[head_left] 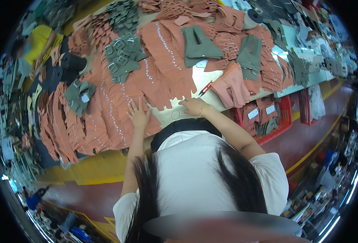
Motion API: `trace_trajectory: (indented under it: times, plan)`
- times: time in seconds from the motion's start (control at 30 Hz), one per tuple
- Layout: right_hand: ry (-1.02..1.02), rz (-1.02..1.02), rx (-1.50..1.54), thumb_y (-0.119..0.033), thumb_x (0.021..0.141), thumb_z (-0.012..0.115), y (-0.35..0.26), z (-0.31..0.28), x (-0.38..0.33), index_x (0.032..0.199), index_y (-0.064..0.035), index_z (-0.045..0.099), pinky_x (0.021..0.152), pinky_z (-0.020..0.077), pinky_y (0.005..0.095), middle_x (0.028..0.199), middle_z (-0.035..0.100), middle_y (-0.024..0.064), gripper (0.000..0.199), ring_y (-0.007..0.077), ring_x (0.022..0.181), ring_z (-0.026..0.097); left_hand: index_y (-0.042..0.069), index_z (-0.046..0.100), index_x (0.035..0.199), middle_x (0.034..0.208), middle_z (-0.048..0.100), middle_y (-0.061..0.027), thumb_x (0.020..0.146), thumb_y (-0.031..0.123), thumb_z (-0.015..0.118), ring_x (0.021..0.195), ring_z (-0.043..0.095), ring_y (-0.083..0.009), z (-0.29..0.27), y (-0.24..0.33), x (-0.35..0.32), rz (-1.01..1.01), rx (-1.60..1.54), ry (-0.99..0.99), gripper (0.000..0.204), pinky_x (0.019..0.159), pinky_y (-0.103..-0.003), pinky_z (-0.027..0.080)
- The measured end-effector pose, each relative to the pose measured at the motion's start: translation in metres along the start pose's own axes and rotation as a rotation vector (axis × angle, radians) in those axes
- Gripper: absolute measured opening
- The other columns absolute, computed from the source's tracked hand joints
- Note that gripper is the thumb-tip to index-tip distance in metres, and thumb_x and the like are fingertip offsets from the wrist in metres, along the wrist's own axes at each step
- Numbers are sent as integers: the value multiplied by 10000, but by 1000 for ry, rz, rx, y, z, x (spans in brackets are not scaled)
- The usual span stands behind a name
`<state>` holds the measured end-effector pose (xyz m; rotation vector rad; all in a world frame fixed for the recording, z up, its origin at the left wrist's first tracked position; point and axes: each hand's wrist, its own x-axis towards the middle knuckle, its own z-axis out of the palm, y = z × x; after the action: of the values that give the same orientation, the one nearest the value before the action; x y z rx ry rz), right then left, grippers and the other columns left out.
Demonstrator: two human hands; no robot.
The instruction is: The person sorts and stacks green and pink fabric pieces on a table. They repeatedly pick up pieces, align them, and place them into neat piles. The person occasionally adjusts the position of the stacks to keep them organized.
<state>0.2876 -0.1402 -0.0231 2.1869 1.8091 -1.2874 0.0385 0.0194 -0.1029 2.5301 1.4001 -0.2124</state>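
My left hand (138, 118) lies flat with its fingers spread on rows of overlapping salmon-coloured cut pieces (116, 121), which look like leather or a similar sheet material. My right hand (194, 106) rests on the pale tabletop (175, 115), at the notched near ends of another salmon stack (163, 65). Its fingers point left and look stretched out, with nothing visible in them. Just beyond that hand lies a pair of red-handled snips (205, 88). To its right sits a pile of salmon pieces with slots (231, 86).
Dark green pieces with buckles (124, 56) and green slotted pieces (201, 46) lie on the salmon stacks. Black spools (71, 62) stand at the left. A red crate (284, 115) with cut pieces is beside the table at right. A person in yellow (41, 42) is at far left.
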Motion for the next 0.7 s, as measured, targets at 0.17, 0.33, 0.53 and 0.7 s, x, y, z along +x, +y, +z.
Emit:
trace_trajectory:
  times: [0.17,0.33,0.53,0.7]
  plan:
    - [92,-92,-45,-292,820,568,16,-2,10,1284,-164,471,908,449,433,1278,504,136,491,336,1085,550,275,237,1441,1504,138,-177,774,414,608,1384,107,-386,-1,1,0,-58,23,18,776,1057,-622,130]
    - [-11,-143,-128,-310,819,587,30,11,23,1275,-160,474,880,461,453,1205,528,172,493,372,1028,571,243,273,1424,1495,154,-185,776,381,609,1379,128,-385,-6,11,-10,-125,-81,50,743,1075,-586,136]
    - [-135,-179,-209,-349,824,578,11,23,33,1276,-195,478,889,462,454,1246,517,136,488,324,1094,549,79,429,1314,1376,360,-233,823,300,582,1278,338,-383,-21,-19,2,-131,-621,349,560,1051,-468,285]
    - [-166,-202,-212,-332,818,578,-12,13,35,1268,-190,490,884,465,436,1215,536,139,480,306,1081,558,-19,451,1263,1303,447,-236,883,257,530,1154,475,-356,-32,-106,42,-410,-914,583,476,986,-393,376]
